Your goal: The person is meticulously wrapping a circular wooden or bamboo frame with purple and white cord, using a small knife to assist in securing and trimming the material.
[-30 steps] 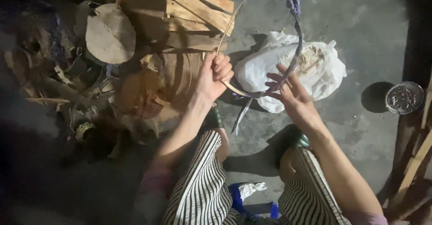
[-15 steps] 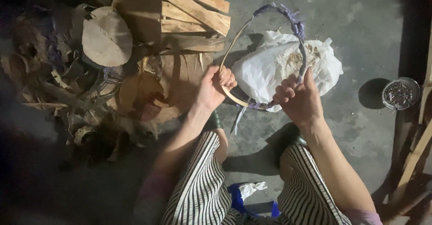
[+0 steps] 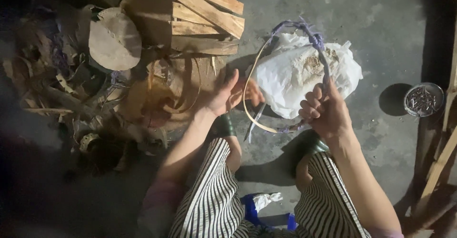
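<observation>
A: Step in hand, by judgement: shaping a hoop [image 3: 252, 81] of thin cane, part wrapped in purple strip [image 3: 312, 35]. Held above the concrete floor [image 3: 381, 24], over a white plastic bag [image 3: 295, 71].

B: Hands?

A: Right hand [image 3: 323, 112] closed round the wrapped side. Left hand [image 3: 228, 93] half open, thumb and fingers steadying the bare side.

B: Next move?

A: Probably firm hold on the bare cane, wrap kept tight.

B: Packages, labels?

A: Bag crumpled, unlabelled. Round metal tin [image 3: 423, 100] of nails far right. Split wood [image 3: 204, 9] upper left. No signs visible.
</observation>
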